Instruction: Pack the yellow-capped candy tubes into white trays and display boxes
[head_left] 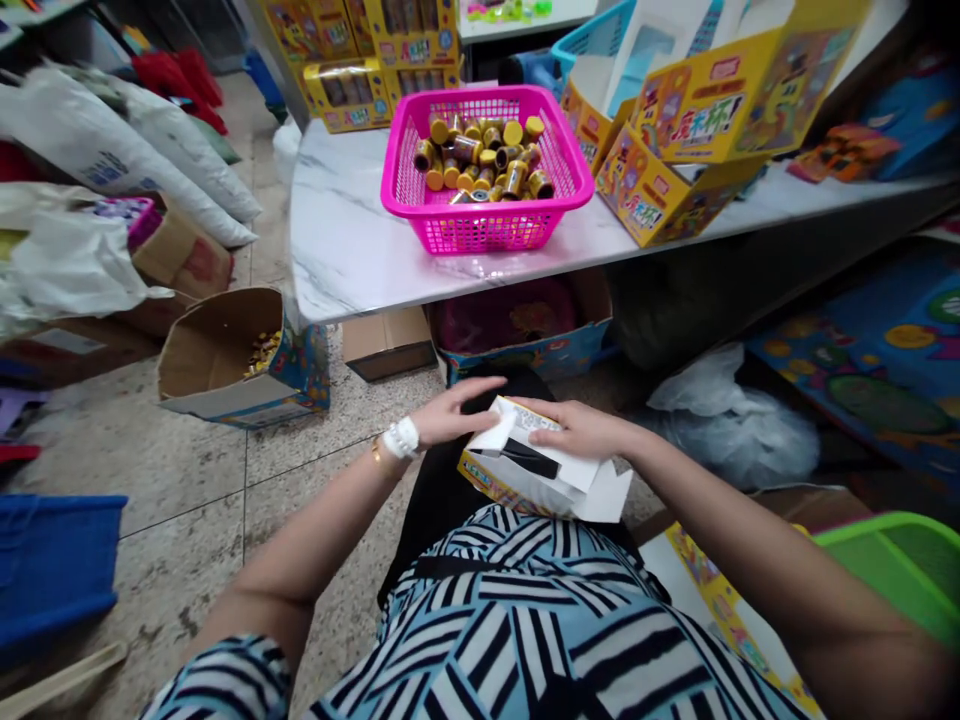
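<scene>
A small yellow and white cardboard box with its white flaps open rests on my lap. My left hand lies against its far left corner with the fingers stretched out flat. My right hand rests on top of the box, fingers curved over a flap and pressing it down. On the marble table ahead stands a pink plastic basket holding several small gold and yellow cylinders.
Yellow printed cartons are stacked on the table's right side. An open cardboard box lies on the floor at left, beside white sacks. A blue bin sits at lower left, a green basket at lower right.
</scene>
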